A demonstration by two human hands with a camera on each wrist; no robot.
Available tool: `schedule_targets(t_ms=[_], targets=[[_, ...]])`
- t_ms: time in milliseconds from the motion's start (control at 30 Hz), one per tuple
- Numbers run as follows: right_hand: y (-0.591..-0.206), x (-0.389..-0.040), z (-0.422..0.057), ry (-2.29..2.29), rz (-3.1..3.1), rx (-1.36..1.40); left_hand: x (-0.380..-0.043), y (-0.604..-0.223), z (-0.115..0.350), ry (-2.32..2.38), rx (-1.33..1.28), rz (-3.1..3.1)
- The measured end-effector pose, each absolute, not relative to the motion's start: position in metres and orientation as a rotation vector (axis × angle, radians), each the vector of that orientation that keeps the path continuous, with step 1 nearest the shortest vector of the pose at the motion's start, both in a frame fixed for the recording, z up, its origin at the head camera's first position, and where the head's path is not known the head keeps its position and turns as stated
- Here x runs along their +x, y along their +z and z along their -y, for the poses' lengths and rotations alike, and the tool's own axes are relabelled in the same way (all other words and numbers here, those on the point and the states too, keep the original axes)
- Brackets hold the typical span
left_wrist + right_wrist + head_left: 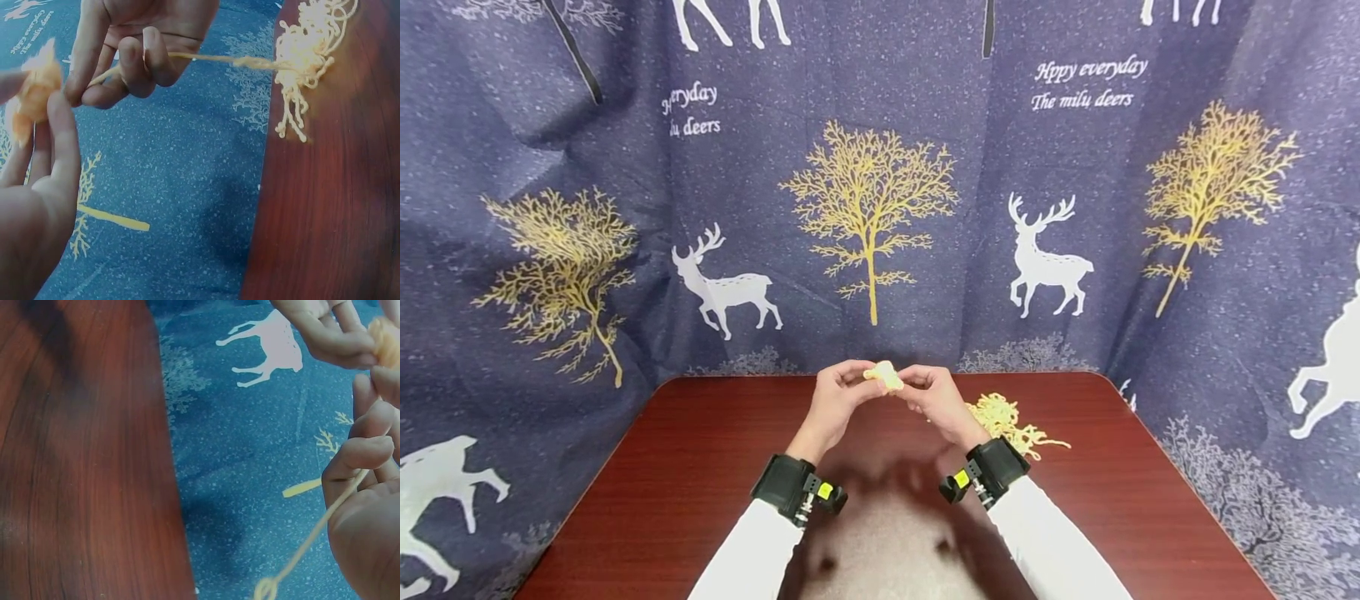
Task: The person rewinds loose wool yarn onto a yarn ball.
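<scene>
A small wound bundle of pale yellow yarn (40, 94) is pinched between the thumb and fingers of my left hand (835, 400). Close beside it, my right hand (936, 402) holds the yarn strand (212, 58), which passes through its curled fingers. In the left wrist view that strand runs across to a loose, tangled heap of yarn (306, 62) on the table. From the right wrist, a small loop (265, 589) shows in the strand below my right hand. Both hands are raised above the table's far edge, fingertips nearly meeting at the bundle.
The reddish-brown wooden table (647, 483) has rounded far corners. On it, right of my right wrist, lies the yarn heap (1000, 417). Behind the table hangs a dark blue cloth (910, 83) printed with white deer and golden trees.
</scene>
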State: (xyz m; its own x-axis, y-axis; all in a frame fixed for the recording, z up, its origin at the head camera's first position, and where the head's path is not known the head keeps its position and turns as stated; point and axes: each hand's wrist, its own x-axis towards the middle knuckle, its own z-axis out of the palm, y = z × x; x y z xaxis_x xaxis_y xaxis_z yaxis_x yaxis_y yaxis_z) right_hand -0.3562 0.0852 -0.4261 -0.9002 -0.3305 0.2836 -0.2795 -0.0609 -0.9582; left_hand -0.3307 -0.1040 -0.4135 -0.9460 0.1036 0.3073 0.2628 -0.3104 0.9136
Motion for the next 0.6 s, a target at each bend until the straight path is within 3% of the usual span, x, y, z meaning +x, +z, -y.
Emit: schedule_targets(t_ms=[267, 600], targets=[[-0.429, -0.355, -0.082, -2.046, -2.235, -0.730, -0.338, -0.417, 0.102, -2.246, -0.227, 1.767], [-0.424, -0.356, -0.081, -2.030, -2.304, -0.776, -0.339, -0.429, 0.101, -1.564, -0.228, 2.178]])
